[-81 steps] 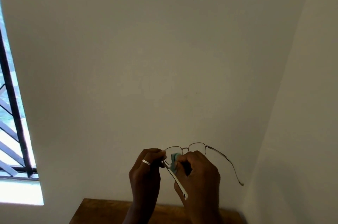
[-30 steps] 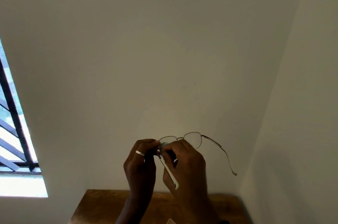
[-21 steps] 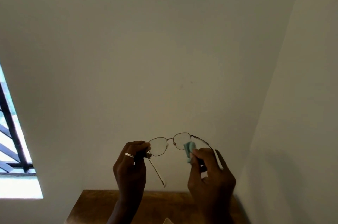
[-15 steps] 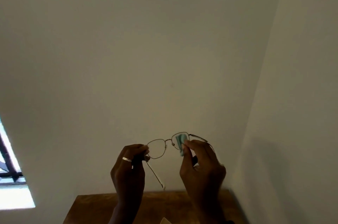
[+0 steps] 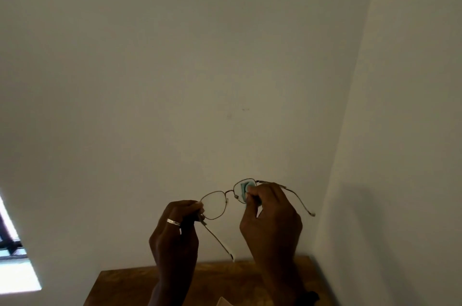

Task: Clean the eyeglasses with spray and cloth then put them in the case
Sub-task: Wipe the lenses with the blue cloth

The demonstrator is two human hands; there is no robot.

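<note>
Both hands raised: L hand [image 5: 175,233] pinching, R hand [image 5: 271,220] pinching.

Plain domestic room, corner spot. Bare pale walls [image 5: 225,68] meet at a corner to the right of the hands. Wooden table [image 5: 130,285] below them. Barred window [image 5: 10,243], bright daylight, low and far to their left.

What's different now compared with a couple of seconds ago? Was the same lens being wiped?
No. The right hand carried the cloth from the lens beside the left hand across to the other lens, and now presses it there. The left hand has kept its pinch on the same corner of the glasses, held up before the wall above the table.
</note>
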